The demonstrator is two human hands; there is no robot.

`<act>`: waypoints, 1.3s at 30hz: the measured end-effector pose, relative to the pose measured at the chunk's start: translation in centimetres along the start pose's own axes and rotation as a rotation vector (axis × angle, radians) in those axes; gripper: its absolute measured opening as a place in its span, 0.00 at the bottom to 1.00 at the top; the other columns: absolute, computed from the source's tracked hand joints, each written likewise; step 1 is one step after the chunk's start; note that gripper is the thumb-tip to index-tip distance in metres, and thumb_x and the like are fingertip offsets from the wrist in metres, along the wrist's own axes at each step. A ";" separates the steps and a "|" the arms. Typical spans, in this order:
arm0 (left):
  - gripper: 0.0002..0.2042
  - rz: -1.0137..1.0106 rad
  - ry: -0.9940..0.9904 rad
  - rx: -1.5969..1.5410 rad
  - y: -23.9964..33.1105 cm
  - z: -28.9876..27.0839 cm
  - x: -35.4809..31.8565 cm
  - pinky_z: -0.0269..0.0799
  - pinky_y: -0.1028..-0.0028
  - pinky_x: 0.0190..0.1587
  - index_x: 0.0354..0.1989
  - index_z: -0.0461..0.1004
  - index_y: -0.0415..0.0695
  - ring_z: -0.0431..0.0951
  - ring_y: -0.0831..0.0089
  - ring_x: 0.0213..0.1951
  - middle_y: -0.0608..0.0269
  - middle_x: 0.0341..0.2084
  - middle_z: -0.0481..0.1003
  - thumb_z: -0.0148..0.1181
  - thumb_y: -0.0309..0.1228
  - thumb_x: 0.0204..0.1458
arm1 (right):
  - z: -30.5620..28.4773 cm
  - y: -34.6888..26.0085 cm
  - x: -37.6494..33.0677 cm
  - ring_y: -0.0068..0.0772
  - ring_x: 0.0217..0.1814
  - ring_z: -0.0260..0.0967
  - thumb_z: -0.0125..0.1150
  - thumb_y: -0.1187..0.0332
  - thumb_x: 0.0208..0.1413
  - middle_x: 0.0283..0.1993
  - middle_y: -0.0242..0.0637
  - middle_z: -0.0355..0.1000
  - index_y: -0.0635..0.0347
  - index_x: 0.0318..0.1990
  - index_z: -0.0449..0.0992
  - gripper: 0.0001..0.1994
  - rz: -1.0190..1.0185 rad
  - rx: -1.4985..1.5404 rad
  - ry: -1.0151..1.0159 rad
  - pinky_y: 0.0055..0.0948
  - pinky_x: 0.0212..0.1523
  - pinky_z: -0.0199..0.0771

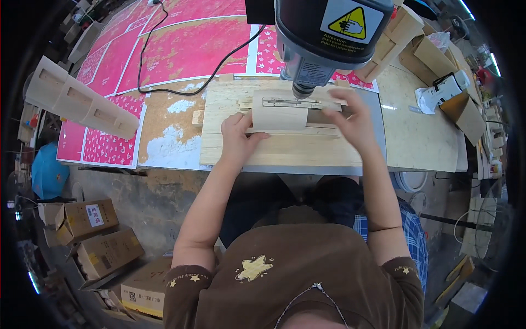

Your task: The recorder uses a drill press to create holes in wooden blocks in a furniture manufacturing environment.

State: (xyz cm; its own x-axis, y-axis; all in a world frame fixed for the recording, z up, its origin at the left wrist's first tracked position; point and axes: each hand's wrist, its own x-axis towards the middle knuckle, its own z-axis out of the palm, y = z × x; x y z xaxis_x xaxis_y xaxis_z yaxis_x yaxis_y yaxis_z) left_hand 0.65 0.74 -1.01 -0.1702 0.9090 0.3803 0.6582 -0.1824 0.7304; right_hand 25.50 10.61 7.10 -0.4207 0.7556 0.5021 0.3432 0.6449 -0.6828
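Under the black drill press head, a pale, curved wooden piece rests on a wooden jig fixed to a flat board. Its upper part has a long dark-edged slot or strip, just below the metal chuck. My left hand grips the piece's left end, fingers at its edge and thumb stretched along the near side. Past the right end, my right hand hovers beside the jig with thumb and fingers apart, and nothing shows in it.
A leaning stack of curved wooden pieces stands at the left, another stack at the far right. A black cable crosses the pink-covered table. A white bottle lies by cardboard boxes. More cartons sit on the floor.
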 end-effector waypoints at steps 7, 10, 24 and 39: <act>0.28 0.037 0.027 0.099 -0.3 0.0 -0.1 0.56 0.67 0.41 0.44 0.75 0.48 0.68 0.67 0.31 0.68 0.21 0.68 0.72 0.34 0.27 | -7.0 -6.0 10.9 0.24 0.48 0.67 0.54 0.69 0.57 0.46 0.34 0.70 0.61 0.47 0.71 0.12 -0.118 0.250 0.419 0.25 0.47 0.67; 0.28 0.045 0.033 0.114 -0.2 0.1 0.0 0.56 0.66 0.41 0.44 0.75 0.49 0.68 0.68 0.31 0.69 0.21 0.68 0.72 0.34 0.27 | -6.1 -7.3 13.3 0.30 0.36 0.66 0.52 0.63 0.59 0.33 0.40 0.69 0.64 0.37 0.71 0.11 -0.151 0.080 0.319 0.26 0.38 0.65; 0.18 0.120 0.096 0.153 0.8 -0.5 0.0 0.61 0.66 0.33 0.35 0.77 0.46 0.68 0.64 0.28 0.64 0.21 0.69 0.71 0.30 0.30 | -3.3 -10.3 0.4 0.37 0.19 0.61 0.55 0.74 0.53 0.18 0.39 0.63 0.64 0.31 0.75 0.04 -0.203 -0.313 0.294 0.30 0.21 0.57; 0.21 0.015 0.027 0.192 1.0 -0.4 -0.3 0.58 0.65 0.42 0.40 0.76 0.48 0.68 0.66 0.33 0.66 0.24 0.69 0.70 0.33 0.31 | -2.9 -7.4 0.6 0.33 0.20 0.61 0.56 0.75 0.51 0.20 0.38 0.64 0.64 0.26 0.71 0.04 -0.323 -0.244 0.397 0.31 0.24 0.59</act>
State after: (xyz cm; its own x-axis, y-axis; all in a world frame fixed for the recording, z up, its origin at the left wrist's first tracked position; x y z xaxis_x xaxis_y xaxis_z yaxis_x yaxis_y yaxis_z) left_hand 1.11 0.17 -0.14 -0.1773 0.8958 0.4076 0.7884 -0.1186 0.6036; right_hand 25.13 6.60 14.02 -0.2046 0.4699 0.8587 0.4536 0.8229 -0.3422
